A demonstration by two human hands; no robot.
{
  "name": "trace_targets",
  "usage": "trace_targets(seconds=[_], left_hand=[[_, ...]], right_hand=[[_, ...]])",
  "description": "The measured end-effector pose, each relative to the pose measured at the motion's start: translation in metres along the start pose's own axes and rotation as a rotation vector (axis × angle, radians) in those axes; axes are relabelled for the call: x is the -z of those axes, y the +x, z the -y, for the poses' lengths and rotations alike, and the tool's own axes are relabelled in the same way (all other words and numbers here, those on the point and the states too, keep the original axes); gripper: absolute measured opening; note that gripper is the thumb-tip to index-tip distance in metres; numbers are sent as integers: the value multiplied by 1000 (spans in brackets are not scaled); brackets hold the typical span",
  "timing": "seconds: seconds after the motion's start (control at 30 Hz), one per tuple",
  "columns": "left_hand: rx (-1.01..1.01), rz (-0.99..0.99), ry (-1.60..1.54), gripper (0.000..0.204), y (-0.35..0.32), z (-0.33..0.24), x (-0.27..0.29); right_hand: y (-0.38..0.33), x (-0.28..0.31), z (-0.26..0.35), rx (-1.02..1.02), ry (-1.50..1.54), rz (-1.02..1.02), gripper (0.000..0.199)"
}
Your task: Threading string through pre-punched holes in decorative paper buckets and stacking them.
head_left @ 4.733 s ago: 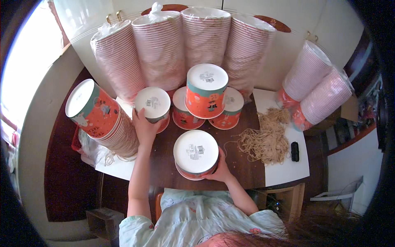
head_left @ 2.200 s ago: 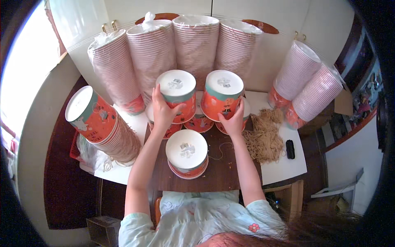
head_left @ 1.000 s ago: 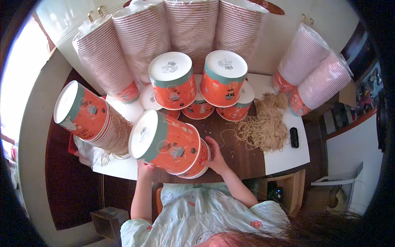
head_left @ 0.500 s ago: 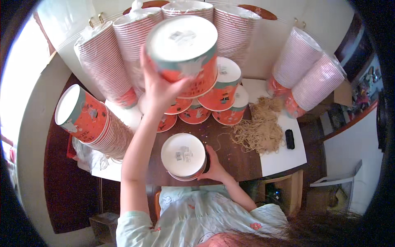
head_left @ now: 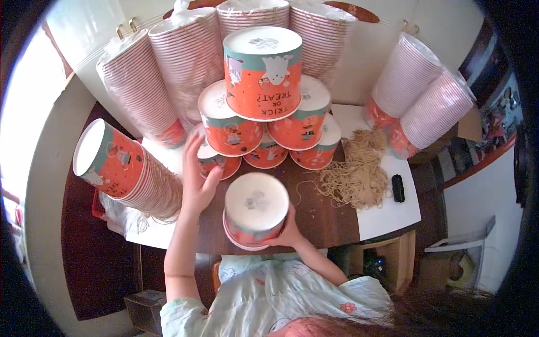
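Observation:
Orange paper cups with teal rims stand upside down in a pyramid at the table's middle. The top cup [head_left: 263,72] rests on two cups [head_left: 229,124] below it, above a bottom row [head_left: 266,154]. My left hand [head_left: 197,178] is open, fingers spread, just left of the bottom row and holding nothing. My right hand [head_left: 289,230] grips the right side of a short stack of upside-down cups [head_left: 255,208] near the table's front edge.
Tall wrapped sleeves of cups [head_left: 191,59] lean against the back wall, two more [head_left: 418,92] at the right, one stack [head_left: 126,171] lying at the left. A pile of tan string [head_left: 353,171] and a small black object [head_left: 397,188] lie on the dark table [head_left: 328,216].
My left hand lifted a cup off the front stack, set it on top of the pyramid, let go and came back down to the left of the bottom row.

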State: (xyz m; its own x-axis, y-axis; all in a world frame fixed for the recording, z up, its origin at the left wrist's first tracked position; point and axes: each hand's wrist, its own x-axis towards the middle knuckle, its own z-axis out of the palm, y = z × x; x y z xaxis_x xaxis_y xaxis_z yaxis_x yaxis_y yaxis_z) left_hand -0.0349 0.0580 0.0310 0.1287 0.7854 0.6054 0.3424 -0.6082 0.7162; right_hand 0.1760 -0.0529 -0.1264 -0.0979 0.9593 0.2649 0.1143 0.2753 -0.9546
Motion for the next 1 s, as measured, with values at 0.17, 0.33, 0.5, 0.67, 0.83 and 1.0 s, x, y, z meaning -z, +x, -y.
trace_targets(seconds=[0.17, 0.33, 0.5, 0.67, 0.83, 1.0], left_hand=[[524, -128, -128, 56, -110, 25, 2], [929, -120, -950, 38, -155, -1, -19], [920, -169, -1146, 38, -153, -22, -50], [880, -162, -1119, 37, -151, -29, -55], [838, -141, -1135, 38, -146, -36, -54], [863, -55, -1113, 37, -145, -41, -50]], right_hand=[[-7, -7, -26, -221, 673, -171, 113], [-8, -11, -35, -162, 772, -259, 110], [-16, -19, -31, -170, 699, -274, 114], [-13, -12, -7, -87, 851, -389, 102], [-11, -8, 4, -37, 879, -382, 97], [-22, 2, -18, -3, 861, -407, 95]])
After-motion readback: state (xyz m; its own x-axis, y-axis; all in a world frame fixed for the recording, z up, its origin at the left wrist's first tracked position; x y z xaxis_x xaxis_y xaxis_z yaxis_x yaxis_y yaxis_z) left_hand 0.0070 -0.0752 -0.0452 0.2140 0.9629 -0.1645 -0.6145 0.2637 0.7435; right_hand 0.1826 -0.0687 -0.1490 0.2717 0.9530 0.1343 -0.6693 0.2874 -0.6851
